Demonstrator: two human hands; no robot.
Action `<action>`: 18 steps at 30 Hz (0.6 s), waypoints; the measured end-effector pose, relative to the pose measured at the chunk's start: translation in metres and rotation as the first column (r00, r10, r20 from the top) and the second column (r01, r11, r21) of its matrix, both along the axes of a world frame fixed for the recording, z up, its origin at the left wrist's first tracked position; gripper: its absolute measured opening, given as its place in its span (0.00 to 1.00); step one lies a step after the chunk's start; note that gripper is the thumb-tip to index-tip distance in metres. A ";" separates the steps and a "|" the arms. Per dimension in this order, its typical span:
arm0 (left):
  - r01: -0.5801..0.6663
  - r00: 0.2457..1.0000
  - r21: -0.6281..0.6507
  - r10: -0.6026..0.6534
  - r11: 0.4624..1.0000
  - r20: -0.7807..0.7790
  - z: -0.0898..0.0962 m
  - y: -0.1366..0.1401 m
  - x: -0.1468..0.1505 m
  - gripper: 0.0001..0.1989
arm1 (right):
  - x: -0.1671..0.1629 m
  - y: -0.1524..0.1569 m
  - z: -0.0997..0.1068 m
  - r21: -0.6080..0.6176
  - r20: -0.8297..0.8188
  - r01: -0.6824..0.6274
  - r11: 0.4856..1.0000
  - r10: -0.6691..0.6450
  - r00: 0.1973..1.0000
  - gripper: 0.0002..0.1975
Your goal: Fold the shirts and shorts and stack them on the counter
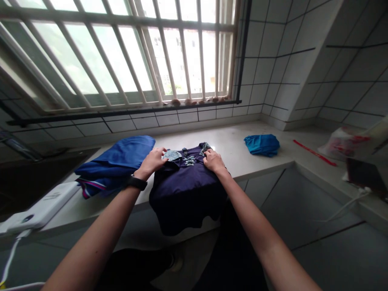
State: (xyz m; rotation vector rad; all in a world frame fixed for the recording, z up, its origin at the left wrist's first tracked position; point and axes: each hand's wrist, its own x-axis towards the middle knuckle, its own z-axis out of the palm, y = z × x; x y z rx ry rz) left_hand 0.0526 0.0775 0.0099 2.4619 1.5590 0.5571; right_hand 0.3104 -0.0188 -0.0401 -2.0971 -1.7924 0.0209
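Note:
A dark purple-navy shirt (189, 182) with patterned grey-green trim and frog buttons lies over the counter's front edge, its lower part hanging down. At its left shoulder, my left hand (153, 162), with a black band on the wrist, has thumb and fingers closed on the cloth beside a round patterned patch (171, 155). On the other side my right hand (213, 159) pinches the shirt near the patterned trim at upper right. Behind my left wrist rests a blue garment (121, 155) with a striped edge.
A folded teal cloth (262, 144) lies to the right on the white counter (230, 139). Farther right are a red strip (315, 152), a plastic bag (341, 143) and a dark flat device (366, 176) with a cable. A white power strip (45, 206) sits at left, beside a dark sink (36, 178). A barred window (157, 52) stands behind.

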 end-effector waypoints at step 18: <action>-0.167 0.986 -0.226 0.164 0.960 -0.031 -0.027 0.053 0.013 0.15 | 0.035 0.065 0.035 -0.253 -0.189 0.157 0.955 -0.208 0.960 0.15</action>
